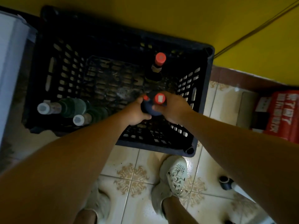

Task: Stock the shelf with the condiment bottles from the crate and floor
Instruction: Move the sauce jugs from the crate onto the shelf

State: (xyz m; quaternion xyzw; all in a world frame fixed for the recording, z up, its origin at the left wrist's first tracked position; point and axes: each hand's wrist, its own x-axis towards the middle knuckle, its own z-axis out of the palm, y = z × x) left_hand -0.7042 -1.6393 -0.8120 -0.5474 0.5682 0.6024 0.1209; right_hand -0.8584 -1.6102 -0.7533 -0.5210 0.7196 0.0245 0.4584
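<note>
Floor (134, 159): pale tiles with tan swirl patterns.
Crate (153, 147): black, slotted, standing by the floor's far edge.
Red package (281, 115): at the floor's right edge.
Shoe (174, 177): pale, near the crate's near corner.

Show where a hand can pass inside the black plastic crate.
The black plastic crate has bare floor mid-crate and far left, between the green glass bottles with white caps in the near-left corner and the lone red-capped dark bottle far right. Crowded near right: left hand and right hand grip two red-capped bottles.
</note>
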